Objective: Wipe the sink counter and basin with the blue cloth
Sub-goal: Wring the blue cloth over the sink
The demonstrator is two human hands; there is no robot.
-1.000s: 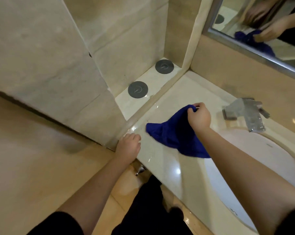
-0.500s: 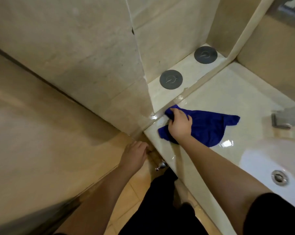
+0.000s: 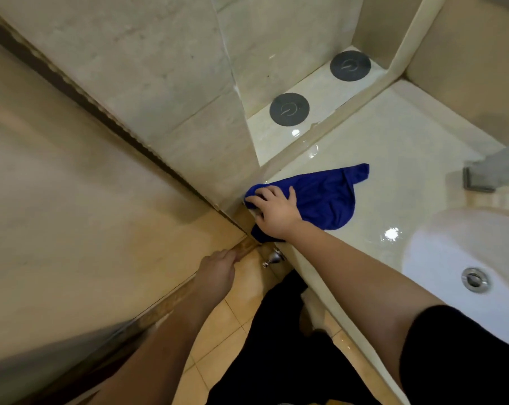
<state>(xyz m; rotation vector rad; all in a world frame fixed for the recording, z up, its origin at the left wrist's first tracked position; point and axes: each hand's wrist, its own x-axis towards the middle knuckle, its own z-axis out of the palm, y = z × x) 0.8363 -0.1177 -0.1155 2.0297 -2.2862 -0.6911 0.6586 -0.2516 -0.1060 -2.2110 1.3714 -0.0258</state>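
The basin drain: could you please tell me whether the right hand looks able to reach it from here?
Probably yes. The right hand presses the blue cloth on the counter near the wall, and nothing stands between it and the drain in the basin.

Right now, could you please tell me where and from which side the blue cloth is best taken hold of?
Probably the far corner of the blue cloth, which lies free and slightly bunched on the counter; come from above on the faucet side, since the right hand presses down the end nearest the wall.
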